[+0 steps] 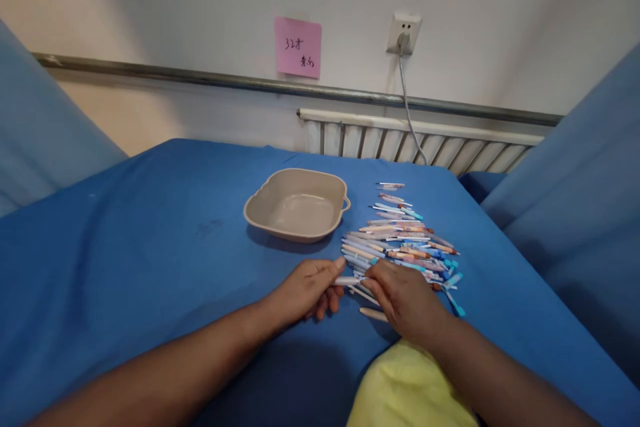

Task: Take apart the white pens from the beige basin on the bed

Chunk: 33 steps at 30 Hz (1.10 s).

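Observation:
A pale pen barrel (346, 281) lies level between my two hands, just in front of the pile. My left hand (309, 285) is closed around its left end, with the thumb on top. At the other end, my right hand (407, 297) pinches with thumb and fingertips; its fingers cover what is there. Beyond and beside the right hand spreads a pile of pens and pen parts (400, 235) in cream, grey, white, brown and light blue. One loose beige barrel (373, 314) lies near me, partly under the right hand.
A beige plastic basin (296, 236) stands left of the pile on the blue cloth (150, 247). Behind are a metal rail (225, 81), a white radiator (395, 140), a pink note (299, 47) and a plugged-in cable (407, 100). Blue curtains (575, 213) hang on both sides.

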### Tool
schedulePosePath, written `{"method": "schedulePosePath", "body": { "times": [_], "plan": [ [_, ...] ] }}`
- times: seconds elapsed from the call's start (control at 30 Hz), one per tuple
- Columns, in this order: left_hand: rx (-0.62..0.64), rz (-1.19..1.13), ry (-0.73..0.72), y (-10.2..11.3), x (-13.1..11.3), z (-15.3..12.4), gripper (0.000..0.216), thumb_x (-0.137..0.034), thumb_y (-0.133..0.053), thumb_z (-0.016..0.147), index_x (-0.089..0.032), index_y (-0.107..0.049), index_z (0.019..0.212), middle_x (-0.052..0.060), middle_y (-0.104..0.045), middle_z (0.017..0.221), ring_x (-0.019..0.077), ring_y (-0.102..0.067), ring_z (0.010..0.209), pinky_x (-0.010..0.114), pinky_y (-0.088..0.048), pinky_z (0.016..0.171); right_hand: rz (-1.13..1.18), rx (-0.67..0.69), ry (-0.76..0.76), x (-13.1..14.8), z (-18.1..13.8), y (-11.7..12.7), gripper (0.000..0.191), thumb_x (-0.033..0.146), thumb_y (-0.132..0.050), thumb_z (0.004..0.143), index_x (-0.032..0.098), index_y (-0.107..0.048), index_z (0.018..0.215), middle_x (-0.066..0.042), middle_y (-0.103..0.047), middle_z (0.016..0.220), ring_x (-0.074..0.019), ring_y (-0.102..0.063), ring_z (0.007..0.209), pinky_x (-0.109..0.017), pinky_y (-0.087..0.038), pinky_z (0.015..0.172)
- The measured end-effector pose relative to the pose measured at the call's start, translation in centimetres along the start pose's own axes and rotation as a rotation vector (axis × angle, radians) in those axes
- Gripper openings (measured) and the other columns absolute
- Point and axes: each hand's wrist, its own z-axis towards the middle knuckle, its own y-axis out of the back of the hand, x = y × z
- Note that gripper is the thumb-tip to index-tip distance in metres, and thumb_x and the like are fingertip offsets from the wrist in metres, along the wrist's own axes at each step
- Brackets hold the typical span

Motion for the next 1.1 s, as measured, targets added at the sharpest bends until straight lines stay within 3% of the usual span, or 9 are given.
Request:
{"method": "schedulePosePath", "body": {
  "times": [0.1, 0.2, 0.3, 0.4, 0.5, 0.67, 0.8, 0.93, 1.1],
  "plan": [
    [-0.046, 0.005, -0.022, -0.2, -0.3, 0.1, 0.044, -0.058, -0.055, 0.076, -0.016, -0.050, 0.065, -0.008, -0.046, 0.041, 0.0043, -0.033, 0.030, 0.016, -0.024, 0.032, -0.024, -0.006, 0.005, 0.0, 0.2, -0.1, 0.022, 0.029, -0.037, 0.095, 0.020, -0.051, 0.080, -0.002, -0.056, 0.073, -0.0150, -0.051, 0.066, -0.026, -0.028, 0.059],
    [-0.116, -0.032, -0.086, -0.4, -0.6, 0.2, 0.036, -0.046, -0.071, 0.067, -0.017, -0.050, 0.069, -0.009, -0.047, 0.043, 0.0056, -0.040, 0.037, 0.016, -0.029, 0.037, 0.031, -0.017, -0.036, 0.1, 0.4, 0.0, 0.024, 0.028, -0.037, 0.095, 0.020, -0.050, 0.077, -0.001, -0.056, 0.071, -0.0142, -0.051, 0.065, -0.025, -0.029, 0.058],
    [-0.129, -0.069, -0.128, -0.4, -0.7, 0.4, 0.034, -0.038, -0.075, 0.063, -0.016, -0.051, 0.071, -0.007, -0.052, 0.048, 0.0070, -0.047, 0.044, 0.017, -0.034, 0.043, 0.156, -0.001, -0.107, 0.3, 0.6, 0.2, 0.029, 0.029, -0.036, 0.095, 0.020, -0.049, 0.071, 0.000, -0.055, 0.067, -0.0128, -0.050, 0.061, -0.024, -0.031, 0.057],
    [-0.107, -0.108, -0.121, -0.2, -0.6, 0.5, 0.033, -0.038, -0.075, 0.065, -0.015, -0.052, 0.073, -0.005, -0.056, 0.051, 0.0088, -0.051, 0.046, 0.019, -0.038, 0.045, 0.348, -0.004, -0.176, 0.5, 0.5, 0.1, 0.019, 0.031, -0.040, 0.093, 0.021, -0.053, 0.083, 0.001, -0.057, 0.070, -0.0126, -0.051, 0.060, -0.023, -0.036, 0.056],
    [-0.067, -0.188, -0.097, 0.0, -0.3, 0.4, 0.033, -0.039, -0.072, 0.068, -0.016, -0.051, 0.075, -0.003, -0.061, 0.055, 0.0108, -0.056, 0.047, 0.020, -0.041, 0.045, 0.484, -0.041, -0.201, 0.5, 0.3, 0.0, 0.011, 0.027, -0.053, 0.086, 0.021, -0.052, 0.096, 0.001, -0.060, 0.075, -0.0130, -0.053, 0.063, -0.023, -0.040, 0.056],
    [0.085, -0.283, -0.010, 0.2, 0.2, -0.2, 0.034, -0.042, -0.071, 0.071, -0.015, -0.054, 0.081, 0.001, -0.067, 0.065, 0.0118, -0.060, 0.050, 0.020, -0.042, 0.045, 0.601, -0.092, -0.179, 0.4, 0.1, 0.0, 0.009, 0.028, -0.061, 0.081, 0.020, -0.060, 0.078, 0.000, -0.062, 0.071, -0.0126, -0.055, 0.062, -0.024, -0.042, 0.057],
    [0.268, -0.316, 0.011, 0.0, 0.3, -0.7, 0.036, -0.048, -0.065, 0.076, -0.013, -0.059, 0.084, 0.004, -0.068, 0.069, 0.0120, -0.062, 0.055, 0.020, -0.042, 0.048, 1.015, -0.070, -0.281, 0.5, 0.2, -0.1, 0.019, 0.035, -0.071, 0.073, 0.018, -0.063, 0.078, 0.001, -0.061, 0.065, -0.0088, -0.051, 0.048, -0.021, -0.041, 0.046],
    [0.391, -0.363, -0.010, -0.8, 0.5, -1.1, 0.042, -0.053, -0.054, 0.082, -0.012, -0.061, 0.086, 0.007, -0.069, 0.071, 0.0118, -0.062, 0.056, 0.020, -0.041, 0.051, 1.356, 0.000, -0.198, 1.1, 0.4, -0.3, 0.020, 0.034, -0.070, 0.075, 0.017, -0.066, 0.085, 0.001, -0.060, 0.061, -0.0097, -0.054, 0.051, -0.021, -0.040, 0.046],
    [0.295, -0.374, -0.099, -2.1, 0.8, -0.7, 0.040, -0.052, -0.065, 0.074, -0.013, -0.059, 0.079, 0.003, -0.065, 0.066, 0.0104, -0.059, 0.053, 0.019, -0.041, 0.051, 1.409, -0.137, -0.270, 2.7, 0.7, -0.5, 0.021, 0.034, -0.071, 0.074, 0.018, -0.058, 0.073, 0.004, -0.057, 0.051, -0.0099, -0.052, 0.044, -0.021, -0.038, 0.045]
  ]
}}
